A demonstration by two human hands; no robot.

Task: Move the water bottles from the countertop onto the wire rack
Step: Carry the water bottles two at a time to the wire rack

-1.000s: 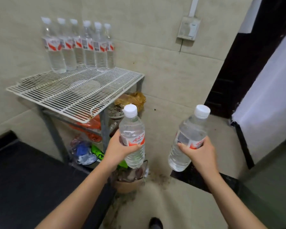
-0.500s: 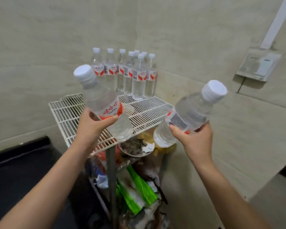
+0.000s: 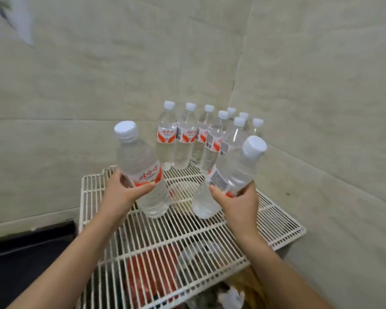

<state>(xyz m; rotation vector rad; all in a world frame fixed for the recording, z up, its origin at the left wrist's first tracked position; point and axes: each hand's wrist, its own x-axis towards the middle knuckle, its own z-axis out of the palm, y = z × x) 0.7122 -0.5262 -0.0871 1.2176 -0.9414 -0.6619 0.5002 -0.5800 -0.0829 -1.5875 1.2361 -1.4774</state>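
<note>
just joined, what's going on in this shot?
A person holds one water bottle in each hand above the wire rack. The left hand grips the left bottle at its label, and the right hand grips the right bottle. Both are tilted, caps leaning outward, and neither stands on the rack yet. A group of bottles stands upright at the rack's back corner.

Your left hand point(image 3: 118, 195) and your right hand point(image 3: 239, 204) are both bare, uncovered from fingertips to wrist. Your left forearm point(image 3: 76, 259) and right forearm point(image 3: 276, 264) are bare too, all the way to the bottom edge of the view. Each is slim and smooth and narrows toward the wrist. The wide lens makes them look broader near the bottom edge, and blur hides finer detail.
</note>
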